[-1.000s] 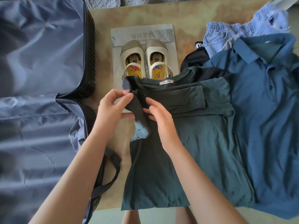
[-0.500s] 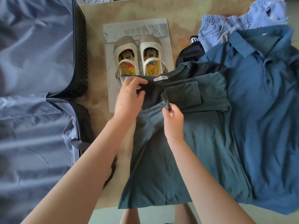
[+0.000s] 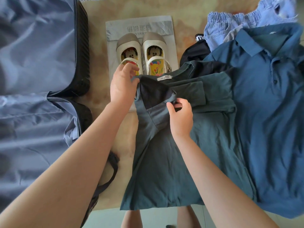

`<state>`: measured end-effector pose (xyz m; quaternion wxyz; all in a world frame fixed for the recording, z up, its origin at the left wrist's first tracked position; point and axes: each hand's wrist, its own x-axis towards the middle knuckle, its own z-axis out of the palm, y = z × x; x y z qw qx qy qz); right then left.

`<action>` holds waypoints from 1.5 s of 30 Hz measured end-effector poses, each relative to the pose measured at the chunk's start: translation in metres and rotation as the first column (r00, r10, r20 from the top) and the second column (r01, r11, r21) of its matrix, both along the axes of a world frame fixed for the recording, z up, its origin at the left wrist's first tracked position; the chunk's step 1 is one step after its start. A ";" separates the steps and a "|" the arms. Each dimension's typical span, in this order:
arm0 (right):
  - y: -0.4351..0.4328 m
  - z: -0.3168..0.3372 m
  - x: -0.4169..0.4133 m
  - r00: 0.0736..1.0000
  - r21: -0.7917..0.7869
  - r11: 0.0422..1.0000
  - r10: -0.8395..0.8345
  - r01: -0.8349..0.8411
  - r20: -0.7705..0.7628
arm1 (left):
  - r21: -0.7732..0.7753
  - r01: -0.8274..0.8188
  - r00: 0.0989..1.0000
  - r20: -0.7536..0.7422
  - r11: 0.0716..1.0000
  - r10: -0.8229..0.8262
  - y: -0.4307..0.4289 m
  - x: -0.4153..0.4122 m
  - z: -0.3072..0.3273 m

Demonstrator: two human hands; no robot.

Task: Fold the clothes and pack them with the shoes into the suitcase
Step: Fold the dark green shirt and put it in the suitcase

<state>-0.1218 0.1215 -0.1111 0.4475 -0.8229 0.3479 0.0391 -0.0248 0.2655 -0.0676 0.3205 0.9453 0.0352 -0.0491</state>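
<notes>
A dark teal shirt [image 3: 205, 145] lies flat in front of me, its right sleeve folded across the chest. My left hand [image 3: 122, 86] grips the shirt's left shoulder by the collar. My right hand [image 3: 180, 115] pinches the cuff of the left sleeve over the chest. A pair of cream shoes [image 3: 141, 51] with cartoon insoles stands on a grey bag just beyond the collar. The open suitcase [image 3: 32, 79] with grey-blue lining fills the left side.
A blue polo shirt [image 3: 271, 104] is spread at the right, partly under the teal shirt. Light denim shorts [image 3: 230, 25] and a black garment [image 3: 195, 51] lie behind it. A dark suitcase strap [image 3: 110, 175] hangs by the table's near edge.
My left hand moved up from the sleeve to the shoulder near the collar. My right hand carried the left sleeve's cuff inward over the chest.
</notes>
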 end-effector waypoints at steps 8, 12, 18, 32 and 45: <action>0.028 0.008 -0.106 0.998 0.120 0.993 0.024 -0.017 -0.058 | -0.130 -0.323 0.905 -0.334 0.937 0.265 0.019 -0.175 -0.014; 0.047 0.007 -0.116 0.956 0.190 0.979 0.120 -0.069 -0.268 | 0.049 -0.264 0.811 -0.530 0.963 0.249 0.025 -0.254 -0.030; 0.063 0.002 -0.085 0.972 0.185 0.983 0.030 0.015 -0.233 | 0.167 -0.224 0.795 -0.538 0.960 0.279 0.023 -0.282 -0.043; 0.025 -0.002 -0.075 0.992 0.224 0.974 0.023 0.006 -0.127 | -0.099 -0.111 0.887 -0.459 0.989 0.053 -0.022 -0.337 -0.029; -0.016 0.002 -0.105 0.920 0.027 0.946 0.320 -0.322 -0.228 | 0.018 -0.056 0.934 -0.352 0.998 0.059 -0.038 -0.343 -0.044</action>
